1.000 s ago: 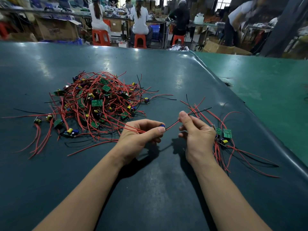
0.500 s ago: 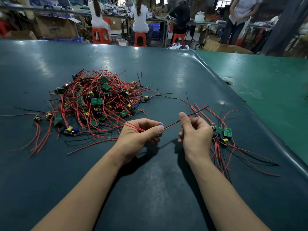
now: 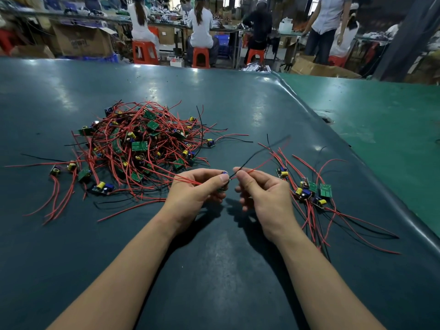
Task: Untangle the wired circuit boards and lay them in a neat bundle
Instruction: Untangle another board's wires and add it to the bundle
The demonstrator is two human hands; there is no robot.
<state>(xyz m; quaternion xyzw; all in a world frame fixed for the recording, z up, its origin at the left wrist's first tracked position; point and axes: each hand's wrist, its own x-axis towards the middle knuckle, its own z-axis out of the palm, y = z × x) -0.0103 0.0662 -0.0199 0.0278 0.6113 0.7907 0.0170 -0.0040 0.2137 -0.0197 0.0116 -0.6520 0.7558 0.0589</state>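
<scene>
The left hand [image 3: 194, 192] pinches a small circuit board [image 3: 223, 173] between thumb and fingers, and the right hand [image 3: 264, 195] pinches its wires [image 3: 252, 164] – one red, one black – just beside it, above the dark table [image 3: 214, 270]. The tangled pile [image 3: 140, 148] lies to the left of the hands, and a smaller bundle [image 3: 309, 194] of boards lies to the right, close to the right wrist.

We can't see most of the small green circuit board [image 3: 222, 184], hidden in left hand [image 3: 194, 191]. Thin black & red wires [image 3: 264, 151] by right hand [image 3: 263, 194] blurred.
</scene>
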